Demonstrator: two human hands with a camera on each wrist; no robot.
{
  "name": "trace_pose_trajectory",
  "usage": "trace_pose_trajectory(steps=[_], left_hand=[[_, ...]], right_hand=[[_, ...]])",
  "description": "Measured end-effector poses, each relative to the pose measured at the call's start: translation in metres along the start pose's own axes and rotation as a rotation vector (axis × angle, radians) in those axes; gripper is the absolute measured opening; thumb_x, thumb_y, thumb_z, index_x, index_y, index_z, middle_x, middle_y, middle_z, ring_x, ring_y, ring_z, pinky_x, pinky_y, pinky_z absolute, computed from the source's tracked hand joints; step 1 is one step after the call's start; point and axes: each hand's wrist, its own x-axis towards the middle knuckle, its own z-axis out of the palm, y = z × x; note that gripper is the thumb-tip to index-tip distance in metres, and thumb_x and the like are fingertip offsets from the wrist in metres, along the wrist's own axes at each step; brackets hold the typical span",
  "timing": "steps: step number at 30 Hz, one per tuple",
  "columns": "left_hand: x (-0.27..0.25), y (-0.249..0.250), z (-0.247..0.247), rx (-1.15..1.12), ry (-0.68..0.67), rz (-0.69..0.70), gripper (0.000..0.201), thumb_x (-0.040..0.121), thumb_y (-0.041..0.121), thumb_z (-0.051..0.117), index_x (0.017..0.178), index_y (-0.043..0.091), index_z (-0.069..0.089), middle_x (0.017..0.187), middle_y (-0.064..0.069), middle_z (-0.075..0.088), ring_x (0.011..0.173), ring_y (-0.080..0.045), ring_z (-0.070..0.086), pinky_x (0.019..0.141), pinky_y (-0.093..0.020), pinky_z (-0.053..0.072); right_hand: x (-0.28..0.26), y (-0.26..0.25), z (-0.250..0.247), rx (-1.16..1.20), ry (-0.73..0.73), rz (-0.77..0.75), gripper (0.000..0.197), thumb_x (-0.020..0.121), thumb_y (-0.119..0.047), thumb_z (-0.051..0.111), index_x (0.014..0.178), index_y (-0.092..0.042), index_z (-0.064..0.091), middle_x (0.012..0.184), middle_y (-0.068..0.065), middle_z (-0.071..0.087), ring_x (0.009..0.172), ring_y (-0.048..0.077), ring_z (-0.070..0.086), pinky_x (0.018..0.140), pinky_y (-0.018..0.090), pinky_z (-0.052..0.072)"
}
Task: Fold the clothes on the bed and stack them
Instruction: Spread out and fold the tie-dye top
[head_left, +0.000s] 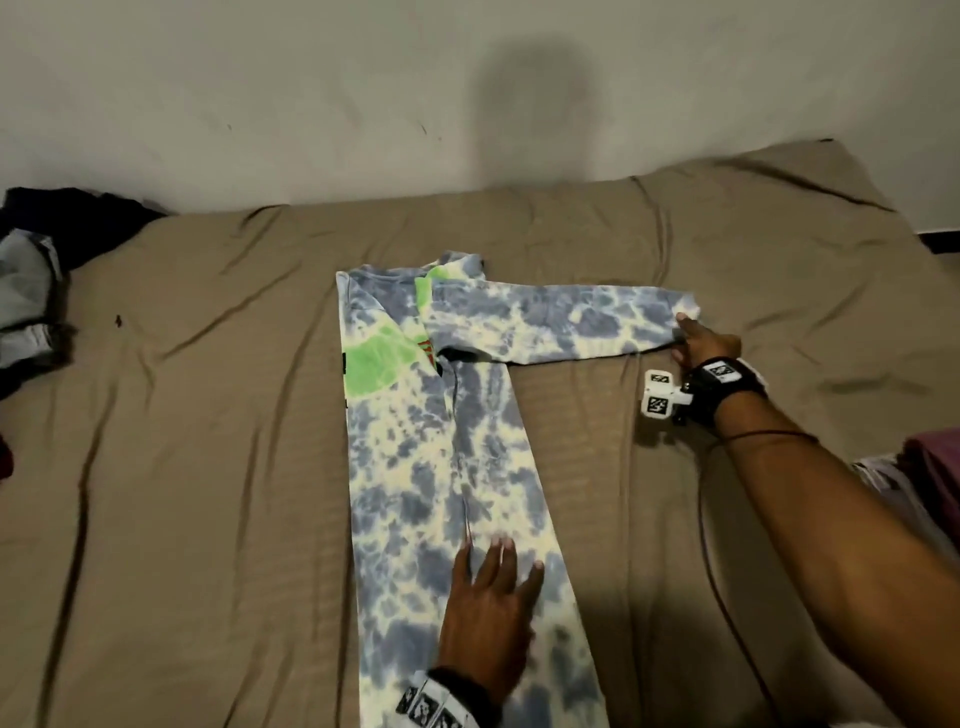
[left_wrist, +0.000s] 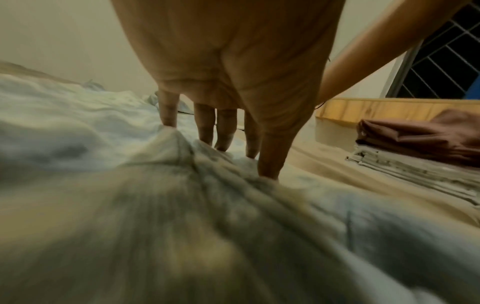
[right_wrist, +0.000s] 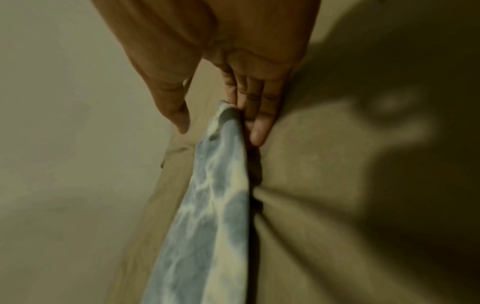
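One red print (perhaps lettering, unreadable) marks the tie-dye sweatshirt (head_left: 415, 441).

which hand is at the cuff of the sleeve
The right hand, out at the end of the tie-dye sleeve. The left hand lies flat on the shirt's body instead.

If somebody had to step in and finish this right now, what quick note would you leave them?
Left hand: flat, fingers straight, pressing the lower part of the tie-dye shirt on the bed.
Right hand: at the cuff of the sleeve, which is stretched out sideways; fingers straight along the cuff, no clear grip.
Done: shirt body folded into a long strip; a folded stack sits at the right edge.
Left: fold the sleeve in, fold the shirt up, stack it, then do the loose pile at the far left.
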Motion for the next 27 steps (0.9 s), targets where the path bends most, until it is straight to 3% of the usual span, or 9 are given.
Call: trace_pose_trajectory(steps=[2, 5, 9, 12, 14, 16, 20, 24, 27], left_hand=[[0.008, -0.014, 0.003, -0.028, 0.012, 0.072, 0.104, 0.031, 0.060, 0.089, 0.128, 0.036, 0.061, 0.122, -0.004, 0.073, 0.117, -0.018, 0.068, 0.105, -0.051, 0.046], [0.018, -0.027, -0.012, -0.133, 0.058, 0.052, 0.077, 0.031, 0.079, 0.081, 0.103, 0.053, 0.074, 0.098, 0.021, 0.076, 0.094, 0.005, 0.071, 0.097, -0.029, 0.051], [0.024, -0.045, -0.087, -0.747, 0.323, -0.274, 0.073, 0.057, 0.099, 0.055, 0.115, 0.056, 0.062, 0.091, 0.025, 0.073, 0.086, 0.010, 0.067, 0.082, -0.009, 0.049], [0.038, -0.084, -0.141, -1.483, 0.662, -0.328, 0.091, 0.056, 0.066, 0.083, 0.135, 0.028, 0.057, 0.103, 0.000, 0.078, 0.097, -0.014, 0.074, 0.084, -0.036, 0.060], [0.045, -0.114, -0.177, -1.714, 0.730, -0.320, 0.089, 0.055, 0.062, 0.089, 0.129, 0.022, 0.058, 0.107, -0.004, 0.077, 0.094, -0.017, 0.074, 0.076, -0.039, 0.061], [0.042, -0.152, -0.199, -1.732, 0.868, -0.384, 0.074, 0.060, 0.051, 0.089, 0.116, 0.008, 0.068, 0.104, -0.009, 0.076, 0.084, -0.016, 0.073, 0.065, -0.030, 0.061], [0.014, -0.234, -0.203, -1.562, 1.220, -0.704, 0.046, 0.062, 0.025, 0.086, 0.098, 0.002, 0.069, 0.088, -0.011, 0.067, 0.078, -0.021, 0.062, 0.057, -0.026, 0.050], [-0.025, -0.297, -0.178, -1.459, 1.212, -0.814, 0.046, 0.068, 0.028, 0.077, 0.103, -0.001, 0.072, 0.084, -0.008, 0.066, 0.065, -0.016, 0.060, 0.056, -0.025, 0.048], [-0.043, -0.324, -0.157, -1.407, 1.163, -0.834, 0.008, 0.082, 0.008, 0.071, 0.088, 0.003, 0.069, 0.069, -0.004, 0.064, 0.063, -0.017, 0.059, 0.058, -0.027, 0.048]], right_hand=[[0.024, -0.009, 0.015, -0.089, -0.022, 0.008, 0.031, 0.074, -0.029, 0.086, 0.088, -0.006, 0.070, 0.090, 0.009, 0.074, 0.077, 0.027, 0.072, 0.074, 0.048, 0.062], [0.027, -0.027, 0.031, -0.440, -0.098, -0.062, 0.042, 0.083, -0.028, 0.076, 0.115, 0.000, 0.070, 0.098, 0.012, 0.069, 0.085, 0.023, 0.066, 0.073, 0.033, 0.056], [-0.046, -0.053, 0.076, -0.445, -0.105, -0.455, 0.015, 0.083, -0.020, 0.067, 0.097, -0.015, 0.071, 0.091, 0.010, 0.072, 0.086, 0.026, 0.070, 0.070, 0.028, 0.054], [-0.175, -0.052, 0.104, -0.251, -0.540, -0.749, 0.013, 0.087, -0.013, 0.068, 0.097, -0.017, 0.062, 0.089, -0.005, 0.067, 0.076, -0.004, 0.062, 0.069, 0.017, 0.048], [-0.258, -0.047, 0.108, -0.115, -0.986, -0.734, 0.026, 0.090, -0.009, 0.070, 0.114, -0.015, 0.061, 0.107, -0.003, 0.070, 0.098, 0.005, 0.067, 0.083, 0.028, 0.055], [-0.295, -0.024, 0.112, -0.177, -1.175, -0.728, 0.038, 0.094, -0.012, 0.070, 0.130, -0.014, 0.058, 0.117, 0.001, 0.071, 0.113, 0.015, 0.067, 0.093, 0.036, 0.056], [-0.257, 0.053, 0.129, -0.575, -0.847, -0.888, 0.046, 0.099, -0.044, 0.052, 0.124, -0.009, 0.064, 0.128, 0.010, 0.063, 0.120, 0.021, 0.059, 0.099, 0.044, 0.049], [-0.174, 0.100, 0.149, -1.367, -0.854, -0.899, 0.087, 0.099, -0.067, 0.029, 0.161, -0.015, -0.002, 0.166, 0.008, -0.019, 0.154, 0.026, -0.016, 0.126, 0.046, 0.003], [-0.143, 0.084, 0.178, -1.427, -0.843, -0.887, 0.098, 0.088, -0.081, 0.011, 0.158, -0.019, -0.019, 0.160, 0.000, -0.034, 0.150, 0.017, -0.029, 0.124, 0.040, -0.009]])
